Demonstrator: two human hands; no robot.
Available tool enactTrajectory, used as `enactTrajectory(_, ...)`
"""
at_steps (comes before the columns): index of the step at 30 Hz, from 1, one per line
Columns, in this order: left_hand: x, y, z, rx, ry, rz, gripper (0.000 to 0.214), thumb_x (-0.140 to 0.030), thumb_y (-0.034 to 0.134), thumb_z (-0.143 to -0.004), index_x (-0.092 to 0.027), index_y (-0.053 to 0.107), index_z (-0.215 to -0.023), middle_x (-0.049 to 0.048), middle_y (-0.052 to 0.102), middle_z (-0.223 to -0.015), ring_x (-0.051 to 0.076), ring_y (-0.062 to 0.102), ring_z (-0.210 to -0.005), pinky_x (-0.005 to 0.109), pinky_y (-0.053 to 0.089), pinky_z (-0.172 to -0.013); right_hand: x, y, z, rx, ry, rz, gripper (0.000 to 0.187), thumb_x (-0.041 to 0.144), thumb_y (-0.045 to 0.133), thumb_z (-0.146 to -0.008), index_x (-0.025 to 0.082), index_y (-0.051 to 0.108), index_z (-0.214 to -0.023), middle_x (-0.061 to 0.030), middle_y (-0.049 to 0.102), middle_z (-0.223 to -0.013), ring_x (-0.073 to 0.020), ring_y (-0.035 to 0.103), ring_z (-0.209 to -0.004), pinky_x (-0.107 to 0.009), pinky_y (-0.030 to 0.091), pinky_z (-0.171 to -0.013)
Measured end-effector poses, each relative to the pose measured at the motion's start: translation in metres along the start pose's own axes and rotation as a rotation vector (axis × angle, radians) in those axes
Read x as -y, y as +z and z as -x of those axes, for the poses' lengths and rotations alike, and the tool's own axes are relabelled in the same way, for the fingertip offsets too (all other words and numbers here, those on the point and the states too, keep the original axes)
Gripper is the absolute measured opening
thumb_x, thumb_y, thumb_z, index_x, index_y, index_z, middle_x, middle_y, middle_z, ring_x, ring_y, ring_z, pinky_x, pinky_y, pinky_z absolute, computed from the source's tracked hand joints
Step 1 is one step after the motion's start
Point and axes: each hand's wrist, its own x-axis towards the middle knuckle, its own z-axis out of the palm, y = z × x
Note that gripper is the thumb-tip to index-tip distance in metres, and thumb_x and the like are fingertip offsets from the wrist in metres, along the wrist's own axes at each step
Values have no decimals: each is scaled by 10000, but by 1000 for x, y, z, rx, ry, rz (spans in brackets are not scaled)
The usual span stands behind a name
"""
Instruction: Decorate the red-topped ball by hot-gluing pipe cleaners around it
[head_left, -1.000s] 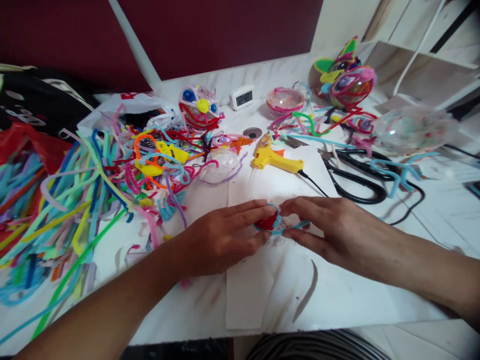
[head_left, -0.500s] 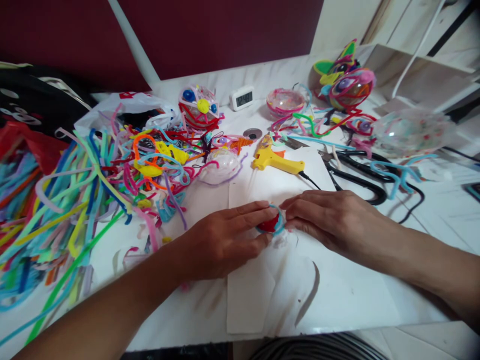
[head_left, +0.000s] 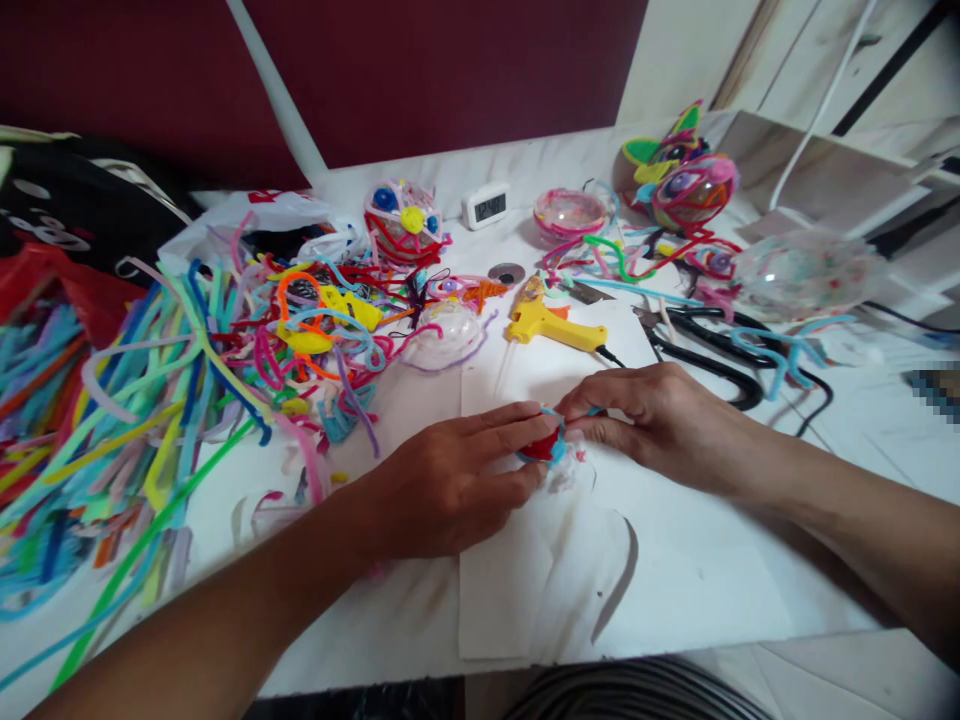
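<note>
Over the white paper, my left hand (head_left: 457, 480) is closed around a small red round piece (head_left: 541, 446) rimmed with light blue pipe cleaner. Most of that piece is hidden under the fingers. At its right edge, my right hand (head_left: 652, 420) pinches the blue pipe cleaner (head_left: 595, 411), a bit of which shows between thumb and forefinger. Just below the fingertips lies a wispy whitish scrap (head_left: 562, 476) with a small reddish bit. A yellow hot glue gun (head_left: 555, 328) rests on the paper beyond both hands.
Loose pipe cleaners (head_left: 150, 400) are heaped on the left. Black-handled pliers (head_left: 709, 355) lie at the right, near clear decorated balls (head_left: 810, 275). A white digital clock (head_left: 487, 205), a decorated ball (head_left: 405, 225) and a clear bowl (head_left: 570, 213) stand at the back.
My right hand's fingers have lifted and shifted, with the thumb and forefinger now pinched at the red piece's edge. My left hand keeps its hold. The view has tilted slightly.
</note>
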Motion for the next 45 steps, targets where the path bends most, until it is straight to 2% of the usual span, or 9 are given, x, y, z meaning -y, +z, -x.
enactTrajectory(8, -2, 2, -1, -27, -15, -48, 167, -128, 572, -841, -153, 590, -1005, 175, 542, -1328, 282, 448, -1311, 419, 474, -1045, -2, -1, -7, 6, 139, -129, 207, 375, 601, -855, 189, 689, -834, -8, 701, -743, -134, 623, -665, -243, 442, -610)
enactTrajectory(16, -7, 12, -5, -155, -119, 22, 193, -202, 621, -854, -165, 562, -1035, 131, 629, -1195, 226, 552, -1215, 377, 507, -996, -7, 2, -9, -9, 171, -229, 270, 437, 632, -807, 177, 703, -819, -17, 697, -734, -145, 614, -666, -256, 435, -607)
enactTrajectory(22, -21, 13, -14, -216, -449, 93, 240, -285, 645, -840, -209, 552, -1048, 49, 692, -1053, 185, 640, -1074, 336, 528, -920, -5, 2, -9, -35, 172, -259, 256, 407, 646, -791, 161, 716, -816, -13, 676, -691, -130, 571, -617, -255, 414, -578)
enactTrajectory(26, -30, 12, -21, -269, -601, 230, 153, -231, 658, -811, -194, 565, -926, 43, 700, -1016, 184, 649, -1042, 353, 515, -938, -4, 2, -9, -48, 174, -253, 219, 375, 656, -779, 169, 723, -807, -7, 666, -668, -126, 559, -605, -252, 400, -564)
enactTrajectory(33, -39, 17, -28, -338, -799, 380, 156, -190, 681, -775, -180, 555, -865, 55, 700, -993, 197, 644, -1051, 390, 499, -977, -5, 1, -10, -41, 205, -242, 168, 336, 679, -745, 174, 719, -765, 2, 650, -638, -116, 539, -576, -246, 381, -559)
enactTrajectory(37, -41, 19, -29, -348, -831, 386, 165, -197, 687, -772, -184, 543, -850, 52, 695, -997, 204, 638, -1066, 405, 492, -988, -7, 2, -12, -37, 210, -246, 173, 344, 692, -729, 179, 721, -771, 17, 629, -605, -106, 507, -543, -240, 358, -541)
enactTrajectory(41, -39, 21, -27, -353, -811, 371, 265, -206, 686, -779, -192, 548, -1004, 56, 663, -1027, 198, 639, -1054, 406, 489, -995, -8, 3, -11, -41, 214, -261, 192, 352, 689, -726, 168, 716, -773, 27, 605, -569, -92, 472, -502, -233, 333, -516)
enactTrajectory(43, -36, 24, -25, -390, -781, 373, 390, -219, 698, -767, -195, 524, -1114, 85, 590, -1150, 205, 628, -1073, 407, 491, -995, -8, 4, -11, -43, 208, -271, 195, 353, 684, -726, 165, 711, -768, 31, 596, -559, -86, 452, -492, -230, 322, -508)
enactTrajectory(45, -33, 26, -22, -446, -743, 404, 535, -251, 732, -736, -206, 481, -1207, 125, 435, -1329, 216, 612, -1102, 393, 508, -977, -9, 5, -11, -47, 198, -284, 191, 351, 680, -725, 165, 707, -758, 31, 600, -572, -82, 437, -496, -227, 314, -503)
